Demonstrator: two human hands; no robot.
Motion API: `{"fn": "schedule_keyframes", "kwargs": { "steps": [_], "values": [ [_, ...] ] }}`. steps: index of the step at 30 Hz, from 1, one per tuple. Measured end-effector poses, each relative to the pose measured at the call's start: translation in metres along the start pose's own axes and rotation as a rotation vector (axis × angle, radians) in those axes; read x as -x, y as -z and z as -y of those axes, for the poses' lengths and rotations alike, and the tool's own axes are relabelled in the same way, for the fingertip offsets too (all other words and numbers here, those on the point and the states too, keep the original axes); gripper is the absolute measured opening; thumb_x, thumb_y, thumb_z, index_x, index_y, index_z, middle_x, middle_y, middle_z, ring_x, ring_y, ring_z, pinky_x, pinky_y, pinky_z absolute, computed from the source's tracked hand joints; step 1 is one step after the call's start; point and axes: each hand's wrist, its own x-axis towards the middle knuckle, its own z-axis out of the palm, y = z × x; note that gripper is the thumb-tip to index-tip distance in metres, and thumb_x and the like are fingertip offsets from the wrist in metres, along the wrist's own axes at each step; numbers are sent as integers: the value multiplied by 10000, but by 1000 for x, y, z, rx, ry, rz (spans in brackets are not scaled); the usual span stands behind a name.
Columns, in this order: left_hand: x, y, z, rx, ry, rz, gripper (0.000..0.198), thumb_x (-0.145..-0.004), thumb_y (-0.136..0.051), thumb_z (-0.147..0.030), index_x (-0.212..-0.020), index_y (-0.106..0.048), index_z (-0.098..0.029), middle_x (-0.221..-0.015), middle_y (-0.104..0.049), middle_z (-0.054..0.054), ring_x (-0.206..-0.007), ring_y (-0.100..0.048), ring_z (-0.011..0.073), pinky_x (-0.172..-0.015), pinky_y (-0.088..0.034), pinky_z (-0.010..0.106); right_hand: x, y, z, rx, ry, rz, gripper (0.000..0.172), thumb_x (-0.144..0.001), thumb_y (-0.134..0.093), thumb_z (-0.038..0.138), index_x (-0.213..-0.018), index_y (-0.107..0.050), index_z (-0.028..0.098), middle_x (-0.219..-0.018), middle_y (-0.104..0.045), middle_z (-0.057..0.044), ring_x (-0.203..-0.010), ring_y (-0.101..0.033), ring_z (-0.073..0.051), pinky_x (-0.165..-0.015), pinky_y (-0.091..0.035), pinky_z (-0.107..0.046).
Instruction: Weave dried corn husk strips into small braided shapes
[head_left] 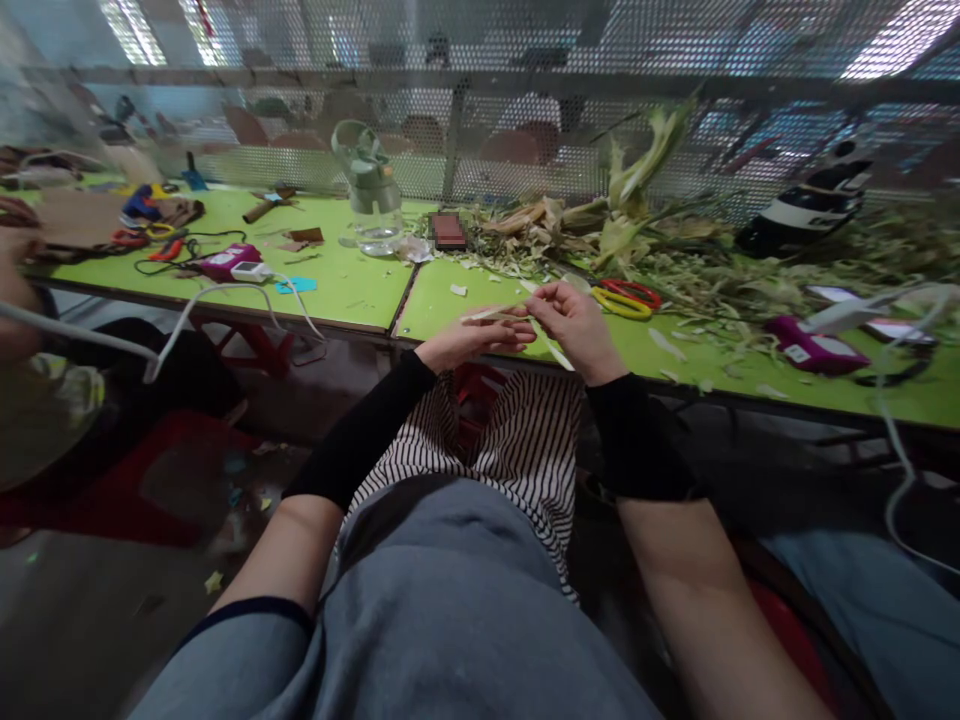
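Over the table's front edge, my left hand (pixel 474 342) is closed on a thin pale strip of corn husk (pixel 491 316), its fingers pointing right. Close beside it, my right hand (pixel 576 322) pinches the husk strips near the left fingertips. One pale end (pixel 556 352) hangs slanting down below the right fingers. Exactly how the strips cross between the fingertips is too small to make out. Just beyond my right hand lie scissors (pixel 630 299) with red and yellow handles.
Husk scraps (pixel 697 275) pile along the green table (pixel 352 290), with a dark bottle (pixel 806 212) at right. A water bottle (pixel 375 205) stands behind my left hand. Purple devices (pixel 817 346) trail white cables. Another person's arm (pixel 19 260) is at far left.
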Motion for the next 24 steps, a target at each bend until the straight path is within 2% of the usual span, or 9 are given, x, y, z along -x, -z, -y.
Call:
{"fn": "schedule_keyframes", "kwargs": {
  "steps": [2,6,10,12,14,16,20,22,24],
  "values": [
    [1,-1,1,47,-6,16,224,-911,-591,-23,-1081,-695,-125,-1003,-793,97,-976,-760,170,-1174,-469,462,1,0,1,-13,7,-18,379,-815,-790,550,-825,-574,239,-614,-523,63,-533,-450,-98,-527,-383,-267],
    [-1,-5,3,115,18,-34,141,-958,-573,-52,-918,-692,-117,-837,-761,47,-801,-731,124,-1129,-510,450,4,-2,5,2,33,-21,397,-801,-799,563,-833,-562,246,-701,-621,34,-595,-512,-118,-581,-444,-288],
    [0,-6,2,149,34,-52,182,-944,-574,-31,-1021,-721,-105,-899,-775,74,-901,-748,143,-1136,-500,416,3,0,4,41,74,-11,409,-823,-772,598,-838,-553,253,-726,-614,26,-669,-564,-143,-627,-476,-300],
    [1,-8,2,185,31,-63,200,-959,-564,-50,-1060,-726,-108,-952,-782,88,-949,-752,151,-1142,-495,399,2,2,2,33,96,-9,420,-839,-746,625,-845,-554,251,-743,-592,29,-678,-546,-136,-650,-476,-299],
    [1,-10,1,218,44,-75,179,-984,-548,-79,-1019,-722,-107,-935,-778,83,-900,-752,141,-1131,-506,397,1,3,-1,25,103,5,426,-844,-735,636,-855,-552,251,-750,-559,34,-673,-517,-130,-657,-464,-296],
    [0,-14,0,232,73,-86,177,-1001,-535,-88,-945,-702,-108,-849,-759,58,-787,-734,116,-1085,-538,386,0,4,-4,24,94,42,421,-842,-740,624,-872,-541,254,-750,-536,36,-673,-505,-134,-651,-453,-298],
    [-6,-19,0,234,107,-121,182,-969,-542,-8,-877,-660,-111,-731,-720,12,-657,-688,72,-923,-582,274,-1,8,-8,91,77,118,355,-906,-661,592,-919,-531,261,-766,-543,19,-688,-527,-165,-654,-463,-330],
    [-9,-19,-1,230,81,-137,175,-949,-552,21,-916,-671,-103,-715,-717,13,-654,-687,69,-858,-579,235,2,12,-7,230,153,53,282,-939,-621,534,-959,-559,260,-845,-605,-16,-774,-578,-203,-717,-487,-374],
    [-11,-18,-3,226,38,-156,170,-944,-551,22,-956,-680,-88,-704,-716,22,-658,-688,72,-820,-573,216,7,17,-1,461,315,-76,199,-958,-609,449,-1021,-613,260,-1002,-671,-64,-962,-614,-258,-859,-484,-442]
  ]
}}
